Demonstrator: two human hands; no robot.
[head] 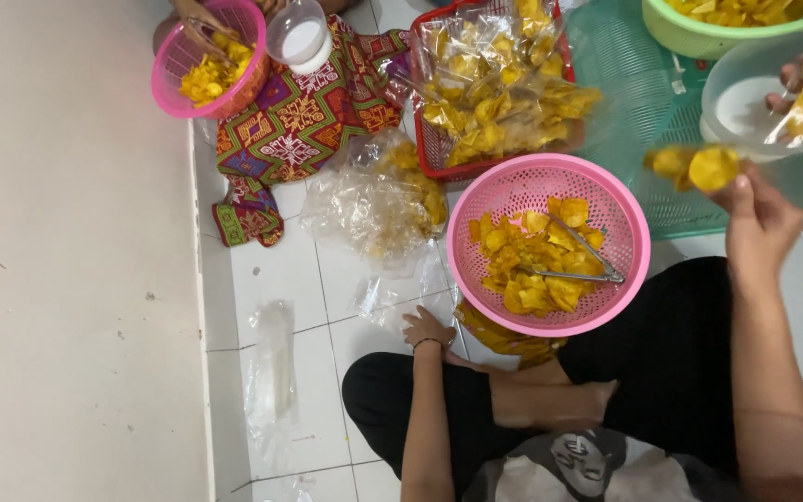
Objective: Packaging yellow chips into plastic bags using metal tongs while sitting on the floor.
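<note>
The right hand (pixel 759 218) is raised at the right of the frame, fingers pinched together on a few yellow chips (pixel 699 167), which look blurred. Its forearm runs up from the lower right corner, wrist bent slightly toward the upper left. The left hand (pixel 427 327) rests on the white tiled floor (pixel 327 279) at lower centre, fingers curled loosely and holding nothing, the arm straight down from the bottom edge with a dark band at the wrist.

Between the two hands sits a pink basket (pixel 625 209) of more yellow chips, with metal tongs (pixel 580 265) lying on top. The left hand is just beside the basket's lower left rim; the held chips are above and to the right of it. Empty clear plastic bags (pixel 369 209) lie on the floor left of the basket. A red basket (pixel 439 153) of filled bags stands at upper centre.
</note>
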